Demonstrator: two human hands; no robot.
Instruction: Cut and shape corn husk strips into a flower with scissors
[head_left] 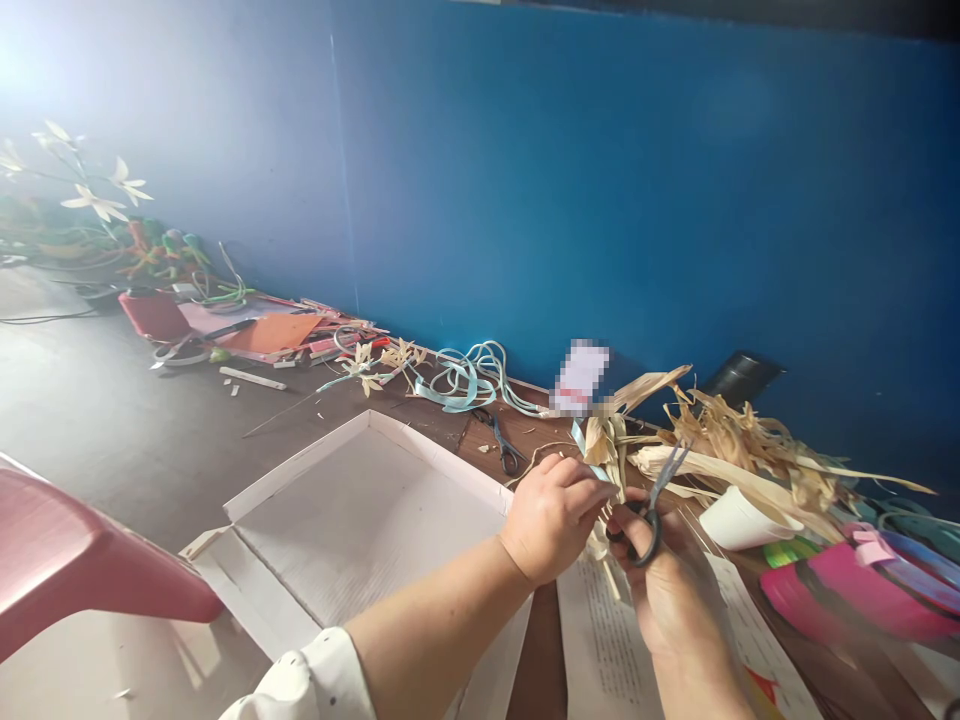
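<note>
My right hand [671,580] has black-handled scissors [643,540] in its grip, with the thumb at the handle loops. Their metal blades point up and to the right, away from my left hand. My left hand [551,515] is closed beside it, pinching a bunch of dried corn husk [609,450]. A strip of light blue ribbon [579,436] runs at the husk's left side. My left fingertips are partly hidden, and the two hands are almost touching. Below them lies a printed sheet [600,640].
A shallow white cardboard box lid [375,520] lies left of my hands. Loose husks [757,455], a white cup [746,520] and a pink container [855,595] stand at right. Another pair of scissors [508,450] and blue ribbon [457,385] lie by the wall. A pink stool [82,560] is at left.
</note>
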